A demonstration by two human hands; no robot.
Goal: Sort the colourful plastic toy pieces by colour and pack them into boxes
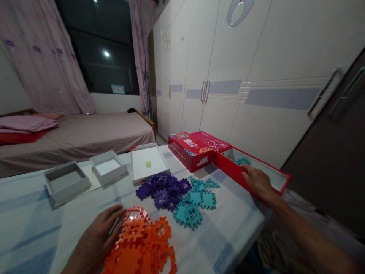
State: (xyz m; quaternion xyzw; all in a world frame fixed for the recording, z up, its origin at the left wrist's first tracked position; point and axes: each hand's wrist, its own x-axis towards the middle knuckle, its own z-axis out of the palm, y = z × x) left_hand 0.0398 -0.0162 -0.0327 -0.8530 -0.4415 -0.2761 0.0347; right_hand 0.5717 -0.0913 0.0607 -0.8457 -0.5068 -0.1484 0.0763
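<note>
Orange toothed plastic pieces (137, 247) lie nearest, heaped just in front of a purple pile (164, 190) of similar pieces on a cloth-covered bench (230, 228). At their left edge rests the left hand (98, 238), loosely open, fingers outstretched, with nothing visible in its grasp. Off to the right of the purple pile, the right hand (258, 180) curls over the near wall of an open red tray (228, 169), seemingly gripping it to keep it steady; some fingers are hidden. A few teal pieces sit inside, by that hand. More teal pieces (195, 205) are spread just right of the purple pile, apparently kept separate by colour. Behind the pile stand a closed red printed box (194, 146) and a shallow white tray (149, 161); further left are two small pale boxes (67, 179), open side up, probably emptied. Beyond is a bed (114, 129).
</note>
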